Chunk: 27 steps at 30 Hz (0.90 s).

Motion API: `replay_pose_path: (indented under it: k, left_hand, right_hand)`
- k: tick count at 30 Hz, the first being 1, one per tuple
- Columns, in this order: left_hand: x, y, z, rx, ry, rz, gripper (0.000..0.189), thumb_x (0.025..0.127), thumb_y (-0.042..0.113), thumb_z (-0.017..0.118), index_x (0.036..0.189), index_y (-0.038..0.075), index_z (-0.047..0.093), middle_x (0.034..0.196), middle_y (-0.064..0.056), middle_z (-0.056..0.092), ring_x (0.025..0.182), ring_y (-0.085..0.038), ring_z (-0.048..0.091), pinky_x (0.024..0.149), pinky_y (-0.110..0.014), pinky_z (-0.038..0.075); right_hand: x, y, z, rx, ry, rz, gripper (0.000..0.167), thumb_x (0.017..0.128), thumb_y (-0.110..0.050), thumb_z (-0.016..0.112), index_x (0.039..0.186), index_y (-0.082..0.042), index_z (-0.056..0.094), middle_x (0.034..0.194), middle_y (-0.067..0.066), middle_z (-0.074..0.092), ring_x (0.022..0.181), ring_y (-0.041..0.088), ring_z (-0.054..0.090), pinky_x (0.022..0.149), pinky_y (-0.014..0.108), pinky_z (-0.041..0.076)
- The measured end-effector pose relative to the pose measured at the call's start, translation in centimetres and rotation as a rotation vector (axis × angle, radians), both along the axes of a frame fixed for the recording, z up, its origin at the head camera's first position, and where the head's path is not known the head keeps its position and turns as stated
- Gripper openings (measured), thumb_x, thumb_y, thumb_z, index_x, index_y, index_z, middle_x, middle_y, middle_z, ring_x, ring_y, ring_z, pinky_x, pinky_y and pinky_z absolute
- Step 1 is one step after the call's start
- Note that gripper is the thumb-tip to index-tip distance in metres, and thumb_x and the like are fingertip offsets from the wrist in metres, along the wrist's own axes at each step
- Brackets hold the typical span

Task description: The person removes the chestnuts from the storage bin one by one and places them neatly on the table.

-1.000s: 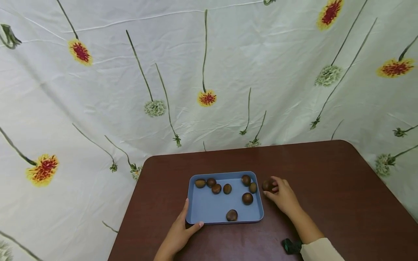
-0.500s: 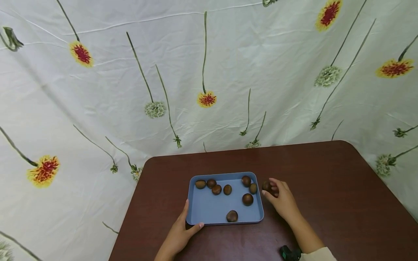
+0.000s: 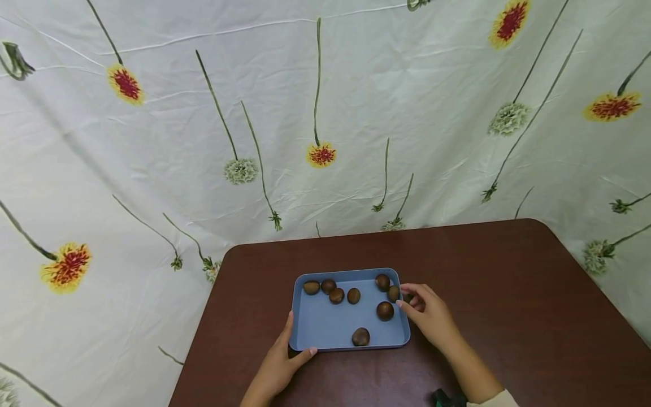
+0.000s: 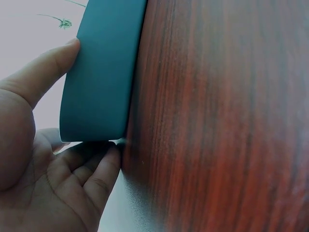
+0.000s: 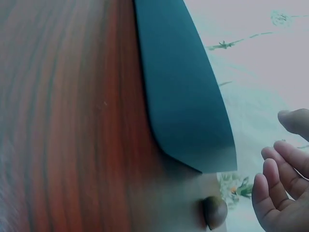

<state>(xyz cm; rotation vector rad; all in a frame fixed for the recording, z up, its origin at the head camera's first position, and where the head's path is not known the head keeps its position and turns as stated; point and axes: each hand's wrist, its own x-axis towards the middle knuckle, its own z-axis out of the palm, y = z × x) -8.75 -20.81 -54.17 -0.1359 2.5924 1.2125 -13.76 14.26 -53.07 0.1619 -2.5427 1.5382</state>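
A shallow blue tray (image 3: 325,332) sits on the table with several brown chestnuts (image 3: 385,311) in it. My left hand (image 3: 277,362) holds the tray's near left corner, thumb on the front wall and fingers at the left end. In the left wrist view, the thumb (image 4: 63,58) lies against the tray's wall. My right hand (image 3: 432,316) hovers at the right rim, thumb and fingers spread, tips right by a chestnut (image 3: 393,293) inside. Nothing shows between its fingers (image 5: 273,174) in the right wrist view. Another chestnut (image 5: 216,212) rests outside the tray, beyond its corner.
The dark red-brown table (image 3: 508,294) extends to the right of the tray. A white flowered cloth (image 3: 356,113) hangs behind it. A small black object (image 3: 441,398) shows by the right sleeve (image 3: 495,400).
My right hand has let go of the chestnut beside the tray and moved left to the right rim. The left hand and the tray stay put.
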Motion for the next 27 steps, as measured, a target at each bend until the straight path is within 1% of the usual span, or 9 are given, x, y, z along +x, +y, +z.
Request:
replay_pose_path:
  k: [4,9,15,17,20,24,27]
  left_hand:
    - [0.0,0.0,0.0,0.002,-0.001,0.003,0.110,0.086,0.055,0.075,0.165,0.020,0.007,0.168,-0.021,0.020,0.151,-0.049,0.025,0.114,-0.071,0.029]
    - [-0.1,0.0,0.0,0.001,-0.007,0.006,0.111,0.086,0.056,0.075,0.165,0.021,0.006,0.168,-0.021,0.020,0.151,-0.049,0.025,0.113,-0.071,0.029]
    - [-0.2,0.0,-0.1,0.002,-0.016,0.010,0.111,0.085,0.057,0.076,0.165,0.023,0.007,0.168,-0.020,0.020,0.151,-0.049,0.025,0.113,-0.071,0.030]
    - [-0.2,0.0,-0.2,0.002,-0.018,0.010,0.111,0.085,0.057,0.076,0.165,0.023,0.006,0.168,-0.020,0.020,0.151,-0.049,0.026,0.113,-0.071,0.030]
    - [-0.2,0.0,-0.2,0.002,-0.020,0.009,0.112,0.085,0.057,0.076,0.165,0.022,0.006,0.168,-0.021,0.020,0.151,-0.049,0.026,0.113,-0.071,0.030]
    - [-0.2,0.0,-0.1,0.005,-0.027,0.011,0.112,0.085,0.056,0.076,0.165,0.023,0.005,0.168,-0.021,0.019,0.151,-0.049,0.025,0.113,-0.072,0.030]
    - [-0.2,0.0,-0.1,0.008,-0.029,0.012,0.112,0.085,0.057,0.075,0.165,0.023,0.005,0.168,-0.021,0.019,0.151,-0.050,0.024,0.113,-0.072,0.029]
  right_hand:
    - [0.2,-0.6,-0.2,0.032,-0.013,0.029,0.033,0.088,-0.015,0.080,0.120,-0.009,0.071,0.106,0.007,0.067,0.080,0.006,0.052,0.069,0.019,0.048]
    - [0.3,-1.3,-0.6,0.100,-0.022,0.037,0.035,0.086,-0.018,0.082,0.119,-0.011,0.071,0.104,0.004,0.067,0.078,0.007,0.049,0.067,0.020,0.044]
    - [0.2,-1.9,-1.1,0.222,0.021,0.048,0.038,0.086,-0.020,0.082,0.121,-0.012,0.071,0.110,-0.002,0.067,0.078,0.007,0.048,0.068,0.022,0.043]
    - [0.2,-2.1,-1.2,0.250,0.038,0.049,0.038,0.086,-0.020,0.083,0.121,-0.011,0.071,0.110,-0.003,0.067,0.079,0.008,0.049,0.069,0.023,0.042]
    - [0.1,-2.3,-1.5,0.301,0.038,0.045,0.039,0.085,-0.021,0.083,0.121,-0.012,0.071,0.110,-0.002,0.067,0.082,0.010,0.050,0.072,0.027,0.044]
    - [0.0,-2.6,-1.7,0.364,0.052,0.041,0.040,0.084,-0.021,0.084,0.121,-0.012,0.071,0.114,0.002,0.067,0.096,0.016,0.058,0.084,0.036,0.051]
    - [0.0,-2.8,-1.8,0.382,0.086,0.036,0.041,0.082,-0.020,0.085,0.119,-0.009,0.071,0.115,0.006,0.068,0.104,0.024,0.061,0.090,0.044,0.053]
